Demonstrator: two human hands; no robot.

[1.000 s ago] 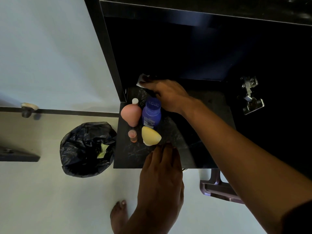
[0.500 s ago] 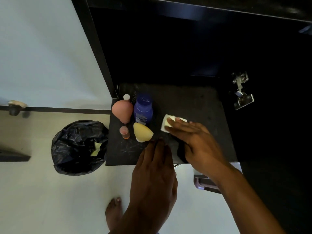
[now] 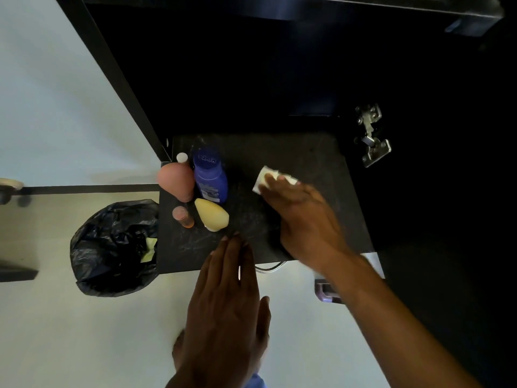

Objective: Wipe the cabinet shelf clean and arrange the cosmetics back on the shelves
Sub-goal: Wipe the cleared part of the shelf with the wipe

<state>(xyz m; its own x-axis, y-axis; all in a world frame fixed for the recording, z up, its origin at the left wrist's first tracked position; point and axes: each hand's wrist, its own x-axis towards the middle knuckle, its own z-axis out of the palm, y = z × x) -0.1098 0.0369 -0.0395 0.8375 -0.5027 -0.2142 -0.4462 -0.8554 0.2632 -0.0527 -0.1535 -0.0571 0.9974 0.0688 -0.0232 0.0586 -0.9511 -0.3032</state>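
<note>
A dark cabinet shelf (image 3: 321, 175) lies below me. On its left part stand a blue bottle (image 3: 210, 177), a pink sponge (image 3: 176, 179), a yellow sponge (image 3: 211, 214), a small orange-capped bottle (image 3: 183, 217) and a white-capped item (image 3: 182, 157). My right hand (image 3: 303, 214) presses a white wipe (image 3: 267, 179) flat on the middle of the shelf with straight fingers. My left hand (image 3: 229, 301) is flat, its fingertips resting on the shelf's front edge just below the yellow sponge.
A black bin bag (image 3: 114, 247) with yellow scraps sits on the pale floor left of the shelf. A metal door hinge (image 3: 372, 135) is on the cabinet's right wall. A purple stool edge (image 3: 326, 291) shows under the shelf. My foot (image 3: 179, 351) is below.
My right hand slid the wipe from the shelf's back left corner forward to the front middle, then slightly back and right. My left hand stayed on the front edge.
</note>
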